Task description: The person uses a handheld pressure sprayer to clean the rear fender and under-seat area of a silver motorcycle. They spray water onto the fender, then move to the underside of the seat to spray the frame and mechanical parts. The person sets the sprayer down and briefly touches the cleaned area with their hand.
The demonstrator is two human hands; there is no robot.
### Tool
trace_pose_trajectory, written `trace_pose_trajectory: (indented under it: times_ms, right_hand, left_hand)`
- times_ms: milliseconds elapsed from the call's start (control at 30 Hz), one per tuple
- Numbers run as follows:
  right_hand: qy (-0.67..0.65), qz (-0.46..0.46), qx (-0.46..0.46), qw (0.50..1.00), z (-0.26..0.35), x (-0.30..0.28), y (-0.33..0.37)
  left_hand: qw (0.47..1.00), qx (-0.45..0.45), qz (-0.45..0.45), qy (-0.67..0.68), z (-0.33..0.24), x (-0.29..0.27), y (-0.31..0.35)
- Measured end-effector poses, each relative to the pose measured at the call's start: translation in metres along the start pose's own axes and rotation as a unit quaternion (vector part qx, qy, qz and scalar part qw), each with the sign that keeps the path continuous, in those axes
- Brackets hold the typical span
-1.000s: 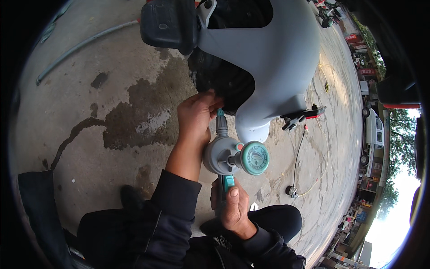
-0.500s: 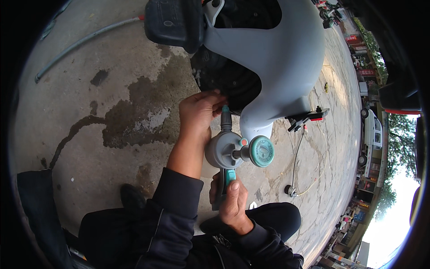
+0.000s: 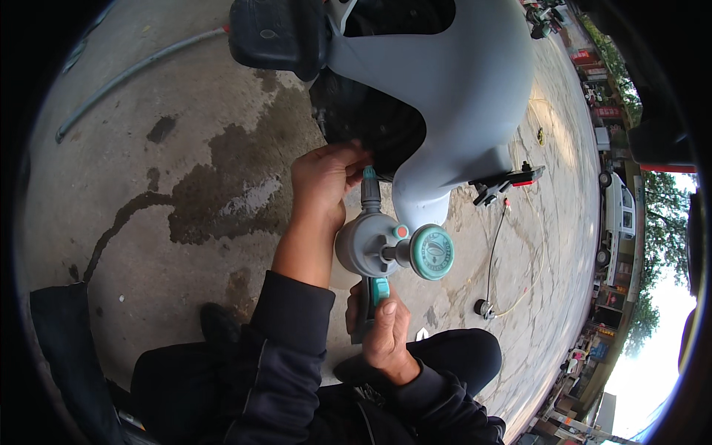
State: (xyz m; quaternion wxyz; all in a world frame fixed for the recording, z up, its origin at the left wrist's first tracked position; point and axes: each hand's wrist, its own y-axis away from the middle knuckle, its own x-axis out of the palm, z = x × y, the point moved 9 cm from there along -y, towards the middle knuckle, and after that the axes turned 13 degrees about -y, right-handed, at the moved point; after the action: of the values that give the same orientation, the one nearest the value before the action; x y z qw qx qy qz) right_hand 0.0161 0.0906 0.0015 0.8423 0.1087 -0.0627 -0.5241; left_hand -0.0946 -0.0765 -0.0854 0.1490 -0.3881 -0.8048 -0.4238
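My right hand (image 3: 387,334) is closed round the handle of a grey pump sprayer (image 3: 363,246), its thumb at the teal trigger (image 3: 380,288). A round teal pump knob (image 3: 432,252) juts toward me from the bottle. The sprayer's teal-tipped nozzle (image 3: 369,182) points away, at the black wheel opening of a grey scooter (image 3: 460,78). Beside the nozzle, my left hand (image 3: 322,174) reaches to the lower edge of that opening. Its fingers are curled together, and the blurred fingertips hide whatever they hold or touch.
A black footrest-like part (image 3: 278,37) sticks out of the scooter's left side. A grey hose (image 3: 141,85) lies on the concrete at far left, near a wet patch (image 3: 215,189). To the right lies a thin cable with a small round dark piece (image 3: 483,308). A white van (image 3: 617,226) stands farther off.
The view has shifted slightly, with the scooter a little higher and further left. My left fingers have moved a little by the nozzle. The right hand keeps its hold on the sprayer.
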Motion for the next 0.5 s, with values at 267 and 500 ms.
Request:
trace_pose_trajectory:
  times_ms: [267, 500]
  right_hand:
    - [-0.011, 0.002, -0.012, 1.0, 0.0035, 0.0014, 0.0005]
    - [0.01, -0.006, 0.006, 1.0, -0.0009, 0.0001, 0.0007]
  left_hand:
    - [1.0, -0.004, -0.005, -0.006, 0.0022, -0.0022, -0.0042]
    - [1.0, 0.002, -0.012, -0.007, 0.0017, -0.0021, -0.0035]
